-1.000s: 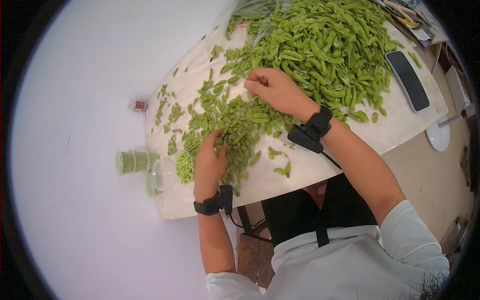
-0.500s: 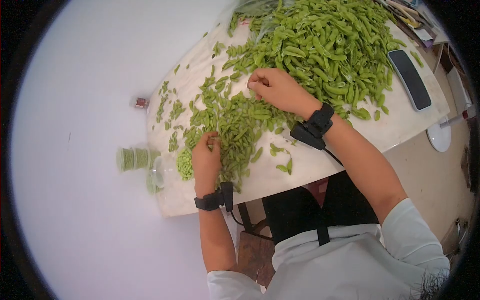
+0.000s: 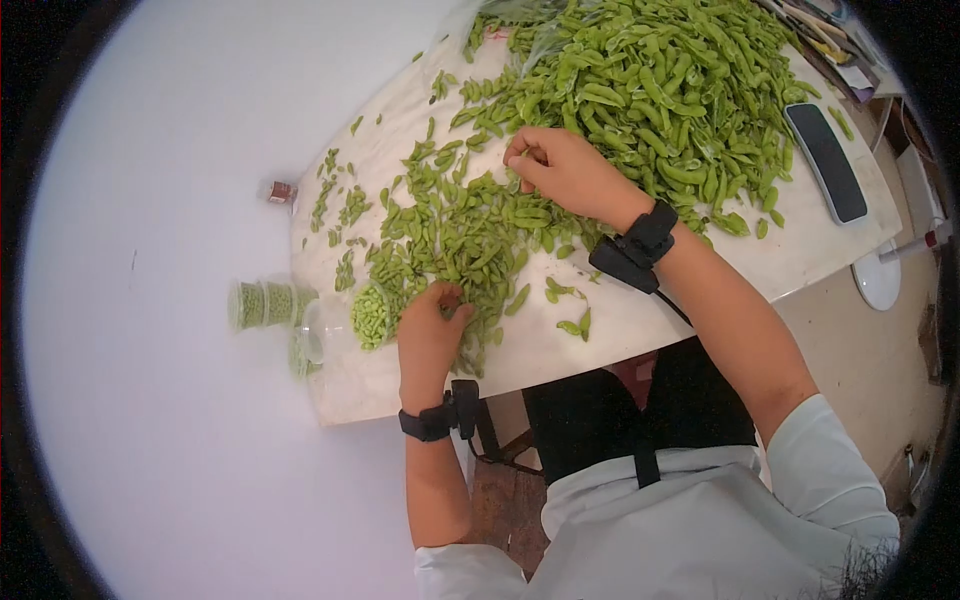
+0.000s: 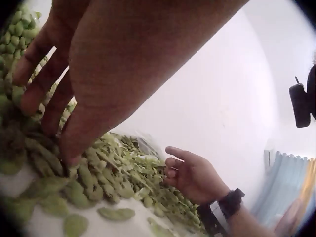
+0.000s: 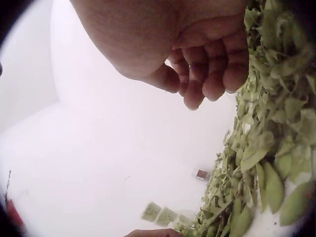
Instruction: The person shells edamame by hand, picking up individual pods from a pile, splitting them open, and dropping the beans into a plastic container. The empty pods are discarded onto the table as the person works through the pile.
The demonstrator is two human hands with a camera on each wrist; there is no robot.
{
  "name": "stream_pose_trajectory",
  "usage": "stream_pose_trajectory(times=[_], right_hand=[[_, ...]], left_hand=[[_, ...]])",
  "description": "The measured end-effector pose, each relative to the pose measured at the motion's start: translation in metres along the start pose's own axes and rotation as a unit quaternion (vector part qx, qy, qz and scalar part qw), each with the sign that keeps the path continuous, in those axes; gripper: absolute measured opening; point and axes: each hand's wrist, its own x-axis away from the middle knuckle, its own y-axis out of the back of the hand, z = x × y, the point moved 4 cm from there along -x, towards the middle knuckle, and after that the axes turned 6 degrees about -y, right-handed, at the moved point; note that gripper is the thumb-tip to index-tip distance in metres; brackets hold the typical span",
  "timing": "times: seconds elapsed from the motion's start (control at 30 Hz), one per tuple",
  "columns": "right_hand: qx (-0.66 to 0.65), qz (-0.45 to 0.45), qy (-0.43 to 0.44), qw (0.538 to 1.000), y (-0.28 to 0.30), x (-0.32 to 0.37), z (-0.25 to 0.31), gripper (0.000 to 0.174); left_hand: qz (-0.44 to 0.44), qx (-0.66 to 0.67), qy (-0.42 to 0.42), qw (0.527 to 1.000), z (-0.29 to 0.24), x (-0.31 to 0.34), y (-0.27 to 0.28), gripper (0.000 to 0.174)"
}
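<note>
My left hand (image 3: 430, 335) reaches down into the spread of green soybean pods (image 3: 460, 235), beside a tub of shelled beans (image 3: 371, 318). In the left wrist view its fingers (image 4: 58, 106) are spread and slightly bent, with the tips among the pods (image 4: 89, 180). My right hand (image 3: 570, 172) hovers over the far part of the same spread, at the edge of the big pod heap (image 3: 660, 110). Its fingers (image 5: 213, 81) hang loosely curled in the right wrist view, and nothing shows between them and the thumb.
Lidded tubs of beans (image 3: 262, 305) and a clear tub (image 3: 318, 332) stand at the left edge by the wall (image 3: 160, 200). A phone (image 3: 826, 163) lies on the right of the table (image 3: 720, 270). A small dark red-labelled item (image 3: 280, 191) sits at the far left edge.
My left hand has drawn back from beside the bean tub and shifted slightly right over the pods. The right hand stays nearly in place above the spread.
</note>
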Motion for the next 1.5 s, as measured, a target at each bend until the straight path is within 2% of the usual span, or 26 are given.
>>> stream_pose_trajectory(times=[0.2,0.37,0.47,0.6,0.67,0.77,0.9,0.97,1.1,1.2,1.3,1.4,1.5], right_hand=[[-0.003,0.012,-0.011,1.000,-0.001,0.000,-0.002,0.016],[0.007,0.028,0.007,1.000,-0.007,-0.002,-0.008,0.017],[-0.023,0.080,-0.024,0.996,-0.008,0.004,0.004,0.019],[-0.015,0.127,-0.008,0.992,-0.015,0.004,0.002,0.022],[0.017,0.153,0.008,0.988,-0.017,0.006,0.003,0.024],[0.041,0.136,0.035,0.989,-0.018,0.007,0.002,0.027],[0.057,0.108,0.023,0.992,-0.015,0.006,-0.001,0.028],[0.094,0.107,-0.001,0.990,-0.012,0.006,0.002,0.031],[0.084,0.102,0.000,0.991,-0.013,0.005,0.001,0.028],[0.084,0.098,0.003,0.992,-0.012,0.007,0.005,0.027],[0.084,0.093,0.004,0.992,-0.012,0.005,0.001,0.025],[0.064,0.100,-0.002,0.993,-0.011,0.004,-0.002,0.020],[0.067,0.092,0.006,0.994,-0.011,0.002,-0.005,0.020]], left_hand=[[-0.051,0.033,0.009,0.998,0.007,0.002,0.003,0.015],[-0.125,0.045,-0.028,0.991,0.011,0.003,0.010,0.012],[-0.164,0.080,-0.048,0.982,0.002,-0.002,0.017,0.010],[-0.200,0.107,-0.068,0.972,-0.007,-0.009,0.019,0.010],[-0.186,0.118,-0.030,0.975,-0.010,-0.011,0.020,0.010],[-0.133,0.120,0.014,0.984,-0.003,-0.010,0.017,0.011],[-0.054,0.106,0.066,0.991,0.012,-0.007,0.012,0.012],[-0.089,0.094,0.022,0.991,0.016,-0.007,0.012,0.014],[-0.174,0.074,-0.046,0.981,0.017,-0.013,0.016,0.014],[-0.176,0.001,-0.031,0.984,0.015,-0.024,0.029,0.016],[-0.183,0.014,0.048,0.982,0.016,-0.044,0.050,0.017],[-0.149,-0.005,0.032,0.988,0.026,-0.071,0.055,0.019],[-0.046,-0.049,0.060,0.996,0.046,-0.106,0.032,0.019]])
